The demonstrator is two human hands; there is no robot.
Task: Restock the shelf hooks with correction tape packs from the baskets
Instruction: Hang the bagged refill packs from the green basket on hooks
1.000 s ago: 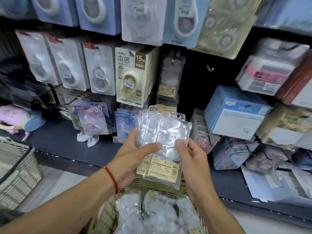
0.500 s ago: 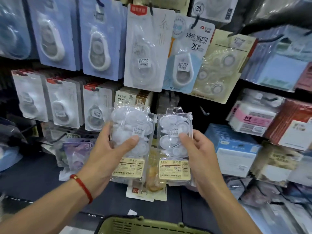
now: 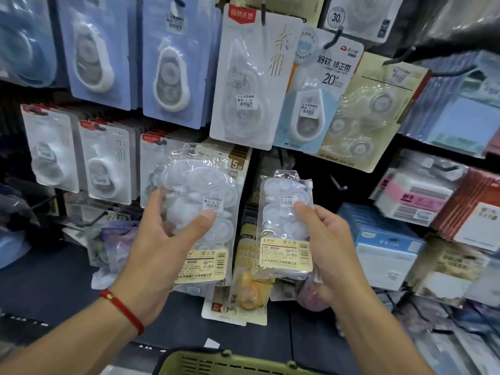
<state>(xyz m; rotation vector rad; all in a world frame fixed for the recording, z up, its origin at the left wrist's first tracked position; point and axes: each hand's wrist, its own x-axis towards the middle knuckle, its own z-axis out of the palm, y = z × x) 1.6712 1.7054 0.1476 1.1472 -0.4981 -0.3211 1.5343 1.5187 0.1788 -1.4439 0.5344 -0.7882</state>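
Correction tape packs fill both of our hands in front of the display. Our left hand (image 3: 159,247), a red cord bracelet (image 3: 123,311) at the wrist, holds a stack of clear packs (image 3: 201,212), its grip clamped on the bundle with the thumb pressed across the front below a small price sticker and the fingers curled behind. Our right hand (image 3: 330,253) holds a single clear pack (image 3: 284,226) upright, its grip clamped on the pack's right edge with the thumb on the front. The two lots are held side by side, a little apart, each with a yellow barcode label at the bottom.

Behind them, hooks carry rows of carded correction tapes: blue cards (image 3: 173,63) at upper left, a white card (image 3: 251,77) with a red corner tab in the middle, and a pale blue card (image 3: 319,90) marked "20" to its right. A bare black hook (image 3: 338,184) juts out just right of the single pack. Boxed stationery (image 3: 384,255) is stacked on the shelf at right. The rim of an olive-green basket (image 3: 230,361) shows at the bottom edge, below our hands.
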